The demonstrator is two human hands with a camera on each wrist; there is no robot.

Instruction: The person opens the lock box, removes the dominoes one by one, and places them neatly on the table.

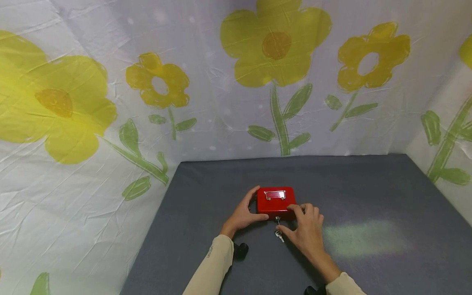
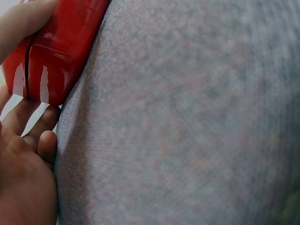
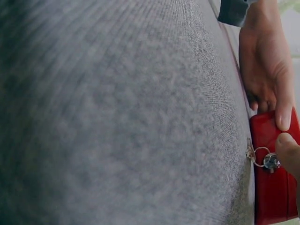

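A small red metal cash box (image 1: 269,207) with a folded handle (image 1: 275,195) on its lid stands on the dark grey table. My left hand (image 1: 241,215) grips its left side, thumb on the front face and fingers around the side. A key sits in the front lock (image 3: 271,161), and a ring with another key (image 1: 279,235) hangs below it. My right hand (image 1: 307,229) is at the front right: its index finger touches the lid's edge, while the thumb is near the key ring, apart from the index finger. In the right wrist view, the thumb partly covers the front of the box.
The grey cloth-covered table (image 1: 206,184) extends around the box on all sides. Behind and beside it hangs a white curtain (image 1: 221,106) printed with yellow flowers. A pale patch of light (image 1: 365,237) falls on the cloth to the right.
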